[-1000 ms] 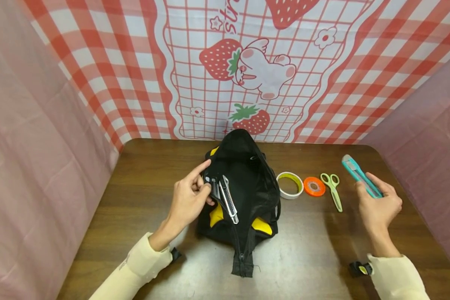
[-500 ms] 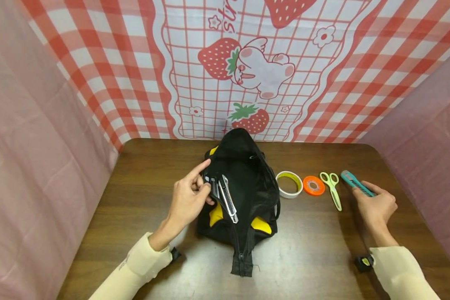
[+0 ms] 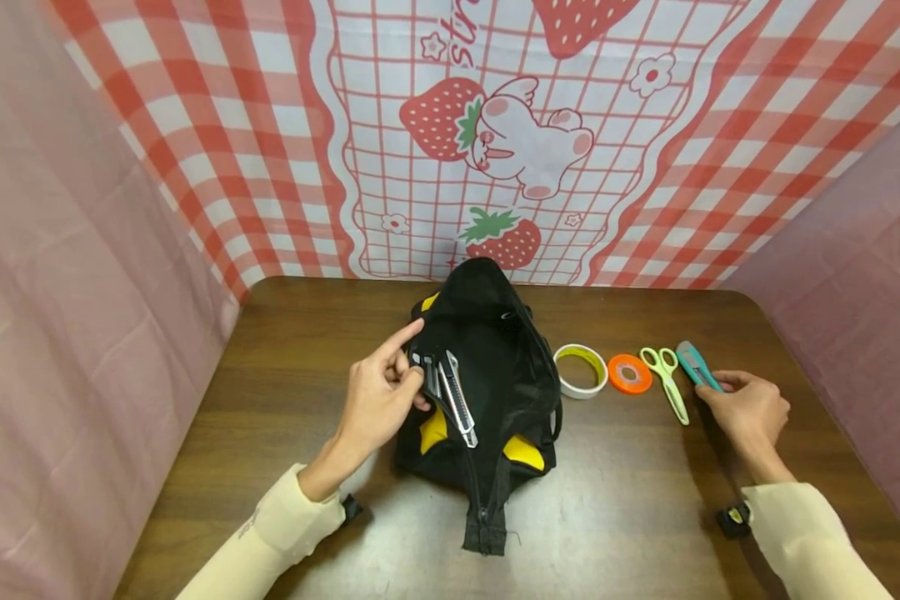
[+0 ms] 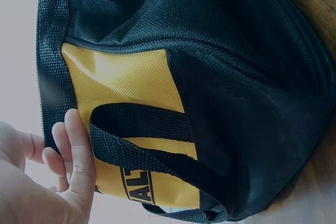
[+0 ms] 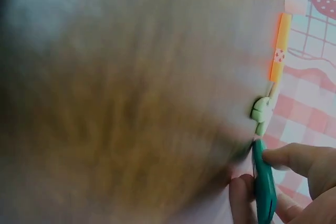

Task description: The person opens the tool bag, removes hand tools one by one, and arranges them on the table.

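Observation:
At the left edge of an open black and yellow tool bag [image 3: 495,367], my left hand [image 3: 375,400] pinches the rim with its index finger stretched out. A silver snap-off utility knife [image 3: 459,400] lies across the opening, next to a dark item [image 3: 429,371] partly hidden by the fingers. My right hand [image 3: 746,412] pinches the near end of a teal utility knife [image 3: 696,365], low at the table, just right of light green scissors [image 3: 667,383]. In the right wrist view, thumb and fingers hold the teal knife from both sides.
Between bag and scissors are a white tape roll [image 3: 581,372] and an orange tape roll [image 3: 630,374], in a row on the wooden table [image 3: 307,333]. A strawberry-print cloth [image 3: 525,150] hangs behind the table's back edge; pink curtains hang at both sides.
My right hand has brought the teal utility knife down and left, beside the scissors, and its fingers now sit nearer the knife's near end. The left hand keeps its place on the bag.

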`<action>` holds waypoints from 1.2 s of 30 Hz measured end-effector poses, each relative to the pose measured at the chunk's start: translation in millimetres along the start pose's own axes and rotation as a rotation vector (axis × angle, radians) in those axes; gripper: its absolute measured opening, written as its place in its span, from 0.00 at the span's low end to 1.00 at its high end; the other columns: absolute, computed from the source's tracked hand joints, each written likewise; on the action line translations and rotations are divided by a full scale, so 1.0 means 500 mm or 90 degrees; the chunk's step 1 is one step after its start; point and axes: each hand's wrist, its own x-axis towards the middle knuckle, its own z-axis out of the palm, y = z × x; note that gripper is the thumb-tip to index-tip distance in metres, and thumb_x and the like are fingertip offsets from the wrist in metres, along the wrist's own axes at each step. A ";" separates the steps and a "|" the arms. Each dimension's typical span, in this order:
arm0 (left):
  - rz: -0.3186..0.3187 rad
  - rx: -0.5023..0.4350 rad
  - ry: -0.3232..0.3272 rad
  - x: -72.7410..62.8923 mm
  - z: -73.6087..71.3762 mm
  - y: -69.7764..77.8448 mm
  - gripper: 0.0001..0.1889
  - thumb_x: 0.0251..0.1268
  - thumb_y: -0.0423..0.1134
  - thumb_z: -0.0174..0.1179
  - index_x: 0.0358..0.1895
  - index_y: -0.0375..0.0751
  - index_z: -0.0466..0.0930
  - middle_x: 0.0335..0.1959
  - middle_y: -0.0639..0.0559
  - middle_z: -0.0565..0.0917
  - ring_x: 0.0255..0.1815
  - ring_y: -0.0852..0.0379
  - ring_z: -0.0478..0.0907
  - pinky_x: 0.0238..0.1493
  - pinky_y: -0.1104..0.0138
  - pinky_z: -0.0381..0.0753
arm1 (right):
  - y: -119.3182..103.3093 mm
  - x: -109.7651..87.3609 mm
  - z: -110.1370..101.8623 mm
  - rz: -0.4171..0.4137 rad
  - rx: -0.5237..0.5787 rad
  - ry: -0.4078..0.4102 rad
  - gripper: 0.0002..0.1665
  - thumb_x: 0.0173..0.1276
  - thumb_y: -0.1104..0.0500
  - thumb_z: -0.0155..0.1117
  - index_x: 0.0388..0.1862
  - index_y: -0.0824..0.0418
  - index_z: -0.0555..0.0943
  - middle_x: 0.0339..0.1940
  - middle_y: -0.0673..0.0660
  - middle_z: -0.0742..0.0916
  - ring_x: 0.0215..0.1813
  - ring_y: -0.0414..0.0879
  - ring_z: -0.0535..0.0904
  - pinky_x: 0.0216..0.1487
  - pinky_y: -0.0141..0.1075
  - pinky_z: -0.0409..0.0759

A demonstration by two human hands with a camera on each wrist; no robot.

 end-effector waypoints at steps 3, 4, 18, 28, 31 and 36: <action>-0.002 0.001 0.000 -0.001 0.000 0.001 0.35 0.67 0.20 0.59 0.78 0.43 0.81 0.23 0.48 0.73 0.18 0.58 0.86 0.23 0.48 0.94 | 0.000 0.006 -0.004 -0.003 -0.034 -0.021 0.29 0.72 0.46 0.76 0.61 0.66 0.90 0.50 0.68 0.93 0.54 0.75 0.83 0.46 0.63 0.82; -0.002 0.001 0.000 -0.001 0.000 0.001 0.35 0.67 0.20 0.59 0.78 0.43 0.81 0.23 0.48 0.73 0.18 0.58 0.86 0.23 0.49 0.95 | 0.001 0.008 -0.005 -0.003 -0.045 -0.029 0.29 0.72 0.46 0.76 0.61 0.65 0.90 0.52 0.68 0.93 0.53 0.75 0.84 0.43 0.61 0.82; 0.009 0.004 -0.001 0.000 -0.001 -0.003 0.35 0.66 0.20 0.59 0.78 0.41 0.80 0.23 0.48 0.73 0.18 0.58 0.86 0.22 0.48 0.94 | 0.007 0.019 -0.013 -0.044 -0.094 -0.087 0.31 0.72 0.44 0.76 0.59 0.69 0.88 0.49 0.67 0.93 0.50 0.74 0.85 0.34 0.56 0.82; 0.008 0.009 -0.001 0.002 -0.002 -0.001 0.35 0.67 0.20 0.59 0.78 0.43 0.81 0.23 0.47 0.73 0.18 0.57 0.86 0.21 0.54 0.94 | 0.003 0.017 -0.014 -0.046 -0.103 -0.101 0.37 0.76 0.36 0.70 0.63 0.66 0.86 0.53 0.68 0.91 0.49 0.72 0.85 0.32 0.53 0.81; 0.007 0.009 0.000 0.002 -0.003 -0.001 0.35 0.67 0.20 0.59 0.78 0.43 0.81 0.23 0.48 0.73 0.18 0.57 0.86 0.22 0.50 0.94 | -0.001 0.018 -0.016 -0.053 -0.100 -0.099 0.41 0.79 0.33 0.65 0.69 0.66 0.83 0.58 0.71 0.89 0.52 0.73 0.84 0.36 0.58 0.82; 0.004 0.012 -0.002 0.002 -0.003 -0.002 0.34 0.68 0.21 0.60 0.78 0.42 0.81 0.23 0.48 0.73 0.18 0.58 0.86 0.22 0.50 0.94 | -0.034 0.017 -0.014 -0.094 -0.101 -0.034 0.47 0.82 0.33 0.58 0.80 0.69 0.73 0.68 0.82 0.79 0.64 0.84 0.73 0.57 0.76 0.76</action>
